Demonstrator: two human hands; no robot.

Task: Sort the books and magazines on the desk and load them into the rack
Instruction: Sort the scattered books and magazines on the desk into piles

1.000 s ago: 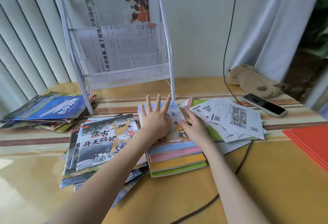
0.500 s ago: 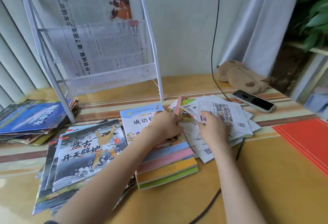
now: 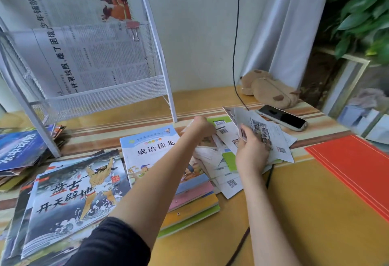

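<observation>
A person is standing at a yellow desk (image 3: 315, 213) and working with both hands. The right hand (image 3: 250, 154) is holding a bunch of thin booklets (image 3: 265, 131), with the fingers curled round them and the booklets tipped up off the desk. The left hand (image 3: 203, 126) is reaching across to the loose pile of papers (image 3: 223, 160) beside it. Its fingers are curled in and seem to be pinching a sheet at the far end of the pile, but I cannot tell for sure.

A stack of books (image 3: 189, 202) with a blue cover on top is lying under the left arm. A pile of picture books (image 3: 69, 198) is lying just to its left. More magazines (image 3: 19, 150) are lying at the far left, by the foot of the white rack (image 3: 166, 72). The rack is standing at the back of the desk with newspapers (image 3: 88, 55) sitting in it.

A phone (image 3: 282, 116), a brown soft toy (image 3: 269, 89) and a red folder (image 3: 353, 166) are lying on the right side.
</observation>
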